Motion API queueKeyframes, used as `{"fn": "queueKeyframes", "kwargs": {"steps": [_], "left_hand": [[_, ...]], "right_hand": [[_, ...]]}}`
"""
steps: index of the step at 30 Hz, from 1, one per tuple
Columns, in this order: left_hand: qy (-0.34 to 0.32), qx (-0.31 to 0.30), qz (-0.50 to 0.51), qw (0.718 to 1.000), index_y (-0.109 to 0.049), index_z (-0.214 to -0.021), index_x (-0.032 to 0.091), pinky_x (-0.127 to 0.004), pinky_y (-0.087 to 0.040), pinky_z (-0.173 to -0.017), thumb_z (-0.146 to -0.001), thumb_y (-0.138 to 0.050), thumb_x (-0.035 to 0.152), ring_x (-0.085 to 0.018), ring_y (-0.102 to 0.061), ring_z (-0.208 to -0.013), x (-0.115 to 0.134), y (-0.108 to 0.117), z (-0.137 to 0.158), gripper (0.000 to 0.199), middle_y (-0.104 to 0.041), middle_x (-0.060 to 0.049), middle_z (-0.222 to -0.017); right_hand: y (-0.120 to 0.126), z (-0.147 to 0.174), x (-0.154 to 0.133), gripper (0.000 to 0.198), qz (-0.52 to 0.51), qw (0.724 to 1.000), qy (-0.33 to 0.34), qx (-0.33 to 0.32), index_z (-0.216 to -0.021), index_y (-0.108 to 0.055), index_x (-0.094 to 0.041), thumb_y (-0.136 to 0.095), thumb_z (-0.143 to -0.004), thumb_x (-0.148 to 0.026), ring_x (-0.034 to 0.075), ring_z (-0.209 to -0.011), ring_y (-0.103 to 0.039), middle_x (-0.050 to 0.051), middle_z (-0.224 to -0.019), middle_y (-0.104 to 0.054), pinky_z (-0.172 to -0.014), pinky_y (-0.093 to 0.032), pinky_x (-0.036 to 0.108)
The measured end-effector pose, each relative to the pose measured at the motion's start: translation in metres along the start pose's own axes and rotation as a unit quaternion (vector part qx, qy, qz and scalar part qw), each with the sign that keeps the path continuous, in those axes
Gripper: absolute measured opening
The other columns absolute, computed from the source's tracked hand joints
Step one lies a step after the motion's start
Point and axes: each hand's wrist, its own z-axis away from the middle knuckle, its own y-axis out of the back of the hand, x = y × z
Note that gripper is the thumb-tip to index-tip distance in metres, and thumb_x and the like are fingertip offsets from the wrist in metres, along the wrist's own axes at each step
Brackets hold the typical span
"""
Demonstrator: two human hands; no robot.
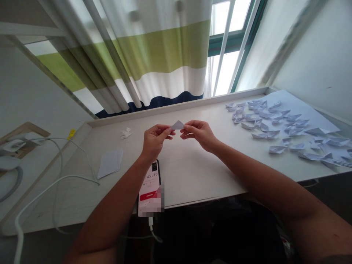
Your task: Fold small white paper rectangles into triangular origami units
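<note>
A small piece of folded white paper (178, 125), with a pointed top, is held up above the white desk (189, 179). My left hand (154, 140) pinches its left corner between thumb and fingers. At the opposite corner, my right hand (202, 135) grips it the same way. Many folded paper boats (264, 135) lie spread over the right part of the desk. To the left of my left forearm is a small stack of white paper sheets (110, 163).
A phone (150, 187) lies at the desk's front edge, plugged into a white cable (151, 223). Crumpled paper (126, 133) sits at the back left. White cords (59, 179) cross the left side. A raised rim runs along the back, below the curtain (162, 51).
</note>
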Motion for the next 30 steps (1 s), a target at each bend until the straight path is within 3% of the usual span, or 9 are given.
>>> {"fn": "queueKeyframes", "kwargs": {"steps": [4,8,11,14,21,25,30], "left_hand": [[-0.033,0.009,-0.024,0.999,-0.084,-0.093,0.018,-0.031,-0.065,-0.066,-0.078,-0.094,0.033,-0.02,-0.08,-0.07,-0.002,0.001,0.001,0.024,-0.083,-0.005,-0.077],[-0.111,0.005,-0.093,0.989,-0.087,-0.096,0.019,-0.033,-0.067,-0.069,-0.084,-0.089,0.035,-0.021,-0.082,-0.076,-0.006,0.005,0.001,0.02,-0.085,-0.007,-0.085],[-0.194,-0.038,-0.193,0.961,-0.089,-0.102,0.022,-0.034,-0.068,-0.076,-0.087,-0.087,0.035,-0.021,-0.082,-0.084,-0.006,0.012,0.0,0.02,-0.087,-0.008,-0.097],[-0.245,-0.064,-0.237,0.938,-0.089,-0.1,0.024,-0.034,-0.067,-0.078,-0.089,-0.087,0.033,-0.02,-0.08,-0.082,-0.007,0.018,-0.003,0.014,-0.087,-0.007,-0.097],[-0.173,-0.029,-0.18,0.968,-0.087,-0.096,0.023,-0.037,-0.068,-0.085,-0.089,-0.087,0.034,-0.022,-0.081,-0.09,-0.012,0.013,-0.001,0.013,-0.086,-0.007,-0.096],[-0.151,-0.07,-0.224,0.96,-0.085,-0.097,0.021,-0.039,-0.068,-0.087,-0.087,-0.089,0.039,-0.024,-0.081,-0.097,-0.008,0.009,0.002,0.021,-0.086,-0.01,-0.108],[-0.129,-0.076,-0.295,0.944,-0.08,-0.09,0.02,-0.037,-0.065,-0.077,-0.087,-0.088,0.053,-0.024,-0.08,-0.089,-0.005,0.012,0.002,0.034,-0.085,-0.011,-0.105]], "right_hand": [[-0.001,0.0,0.0,0.041,0.016,1.0,0.004,-0.01,-0.093,-0.082,-0.016,-0.097,-0.077,-0.051,0.019,-0.07,-0.08,0.006,-0.083,-0.082,-0.072,-0.07,0.035],[0.0,0.0,-0.001,0.039,-0.003,1.0,-0.02,-0.01,-0.093,-0.081,-0.015,-0.098,-0.076,-0.046,0.018,-0.066,-0.079,0.006,-0.079,-0.082,-0.069,-0.07,0.032],[0.003,-0.002,-0.002,0.037,-0.025,0.999,-0.039,-0.002,-0.091,-0.08,-0.014,-0.1,-0.074,-0.041,0.017,-0.066,-0.079,0.006,-0.077,-0.081,-0.067,-0.069,0.028],[0.002,-0.001,-0.003,0.037,-0.023,0.999,-0.039,-0.003,-0.092,-0.079,-0.015,-0.099,-0.074,-0.041,0.017,-0.065,-0.079,0.004,-0.076,-0.081,-0.067,-0.07,0.029],[-0.003,0.0,0.001,0.046,0.025,0.998,0.058,0.022,-0.099,-0.077,-0.019,-0.097,-0.075,-0.053,0.02,-0.071,-0.082,0.003,-0.085,-0.083,-0.073,-0.072,0.037],[-0.001,-0.002,0.005,0.044,0.064,0.994,0.084,0.021,-0.092,-0.078,-0.017,-0.095,-0.077,-0.054,0.02,-0.07,-0.081,0.004,-0.078,-0.081,-0.075,-0.071,0.039],[0.0,0.002,0.008,0.044,0.128,0.987,0.095,-0.029,-0.101,-0.08,-0.017,-0.094,-0.08,-0.053,0.023,-0.085,-0.083,0.008,-0.09,-0.084,-0.086,-0.071,0.044]]}}
